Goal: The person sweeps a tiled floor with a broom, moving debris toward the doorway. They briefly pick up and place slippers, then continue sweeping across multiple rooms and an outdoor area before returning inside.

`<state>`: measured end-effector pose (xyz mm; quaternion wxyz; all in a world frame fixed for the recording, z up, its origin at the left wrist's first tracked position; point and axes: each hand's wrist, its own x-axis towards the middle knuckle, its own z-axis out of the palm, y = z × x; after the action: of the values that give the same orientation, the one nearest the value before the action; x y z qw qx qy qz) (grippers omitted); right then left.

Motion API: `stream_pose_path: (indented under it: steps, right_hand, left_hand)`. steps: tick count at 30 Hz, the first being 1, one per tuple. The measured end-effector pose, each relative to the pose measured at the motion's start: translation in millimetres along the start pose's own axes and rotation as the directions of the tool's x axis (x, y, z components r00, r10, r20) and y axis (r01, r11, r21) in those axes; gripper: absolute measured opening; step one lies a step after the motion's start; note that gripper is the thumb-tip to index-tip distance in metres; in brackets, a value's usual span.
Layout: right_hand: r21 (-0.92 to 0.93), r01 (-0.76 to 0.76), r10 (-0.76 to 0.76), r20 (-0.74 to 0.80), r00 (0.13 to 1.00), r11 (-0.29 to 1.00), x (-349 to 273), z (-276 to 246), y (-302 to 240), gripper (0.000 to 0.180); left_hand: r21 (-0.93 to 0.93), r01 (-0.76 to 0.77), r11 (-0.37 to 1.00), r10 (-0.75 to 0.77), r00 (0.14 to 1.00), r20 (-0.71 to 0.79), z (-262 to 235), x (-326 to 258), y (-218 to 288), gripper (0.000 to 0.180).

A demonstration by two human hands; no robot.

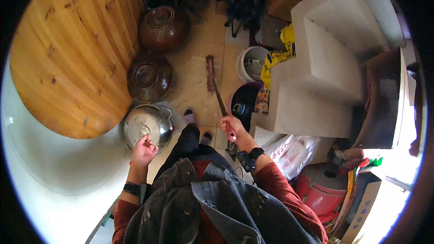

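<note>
My right hand [231, 126] is wrapped round the handle of a broom [219, 95]. Its narrow, reddish-brown bristled head [210, 73] reaches away from me over the tiled floor. On the left, my left hand [145, 150] appears over the near side of a shiny metal pot [158, 119], beside its domed lid. Thumb and forefinger come together there, the other fingers curled. Whether they hold anything small or touch the lid, I cannot tell.
Two brown glazed jars [149, 77] stand beyond the pot, beside a large round wooden board [77, 58]. To the right are a white bucket [253, 63], a dark basin [244, 104] and concrete steps [312, 104]. A red drum-shaped container [318, 194] and clear plastic bags [294, 153] lie nearer.
</note>
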<state>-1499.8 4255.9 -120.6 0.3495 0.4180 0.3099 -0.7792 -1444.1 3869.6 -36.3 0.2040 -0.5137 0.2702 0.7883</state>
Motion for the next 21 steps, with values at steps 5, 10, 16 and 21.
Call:
stream_pose_path:
  steps: [5, 10, 16, 21]
  right_hand:
    - [-0.314, 0.193, -0.296, -0.324, 0.899, 0.929, 9, 30, -40, 0.01]
    - [-0.014, -0.018, 0.015, -0.179, 0.984, 1.0, 52, 54, -104, 0.012]
    - [-0.181, 0.043, -0.054, -0.052, 0.997, 0.982, 71, 70, -173, 0.01]
    - [-0.618, 0.117, -0.185, -0.046, 0.982, 0.777, 92, 60, -227, 0.044]
  left_hand:
    - [-0.019, 0.01, 1.0, -0.01, 1.0, -0.004, 35, 42, 28, 0.009]
    - [-0.002, -0.003, 1.0, 0.003, 0.999, -0.04, 75, 67, 68, 0.009]
    - [-0.038, -0.043, 0.998, 0.04, 0.997, -0.066, 126, 84, 113, 0.006]
    - [-0.113, -0.062, 0.992, 0.051, 0.994, -0.098, 169, 93, 120, 0.006]
